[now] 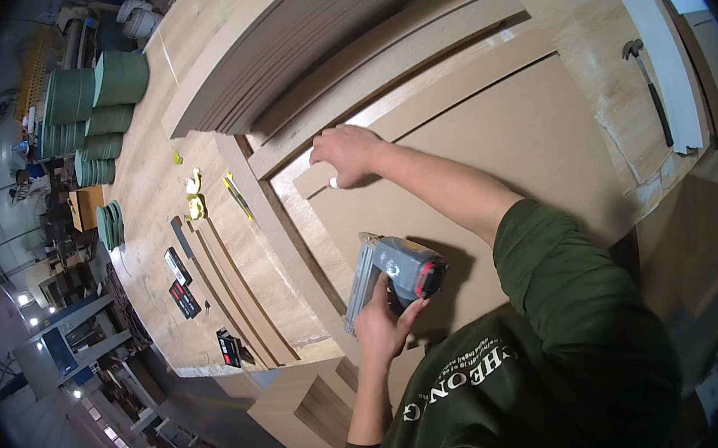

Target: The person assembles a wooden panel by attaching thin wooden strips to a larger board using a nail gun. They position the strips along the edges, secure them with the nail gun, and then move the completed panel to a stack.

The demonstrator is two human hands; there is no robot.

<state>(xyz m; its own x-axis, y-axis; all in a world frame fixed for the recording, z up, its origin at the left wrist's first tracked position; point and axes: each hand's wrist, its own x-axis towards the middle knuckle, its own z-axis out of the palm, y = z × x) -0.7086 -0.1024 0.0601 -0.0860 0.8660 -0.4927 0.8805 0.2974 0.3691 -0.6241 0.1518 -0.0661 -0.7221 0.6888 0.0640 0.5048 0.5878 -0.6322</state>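
My left hand (379, 326) is wrapped round the handle of a grey nail gun (398, 265) with a red-and-black end, held over a large brown fibreboard panel (491, 159). Further up, my right hand (348, 154) bends over the left end of a narrow board strip (459, 100), its fingers and thumb gripping across it. White tape circles the right thumb. A thin dark gap runs between strip and panel. Along the far and left sides stand narrow upright boards, a long rail (397, 78) and a side rail (296, 243), meeting at a corner.
A stack of boards (290, 49) rises beyond the far rail. Left lie a yellow utility knife (238, 197), a yellow-white crumpled item (194, 197), long wooden strips (241, 296) and small boxes (183, 300). A hammer (651, 92) rests at right beside a white board (663, 65). Green curved pieces (120, 77) are stacked far left.
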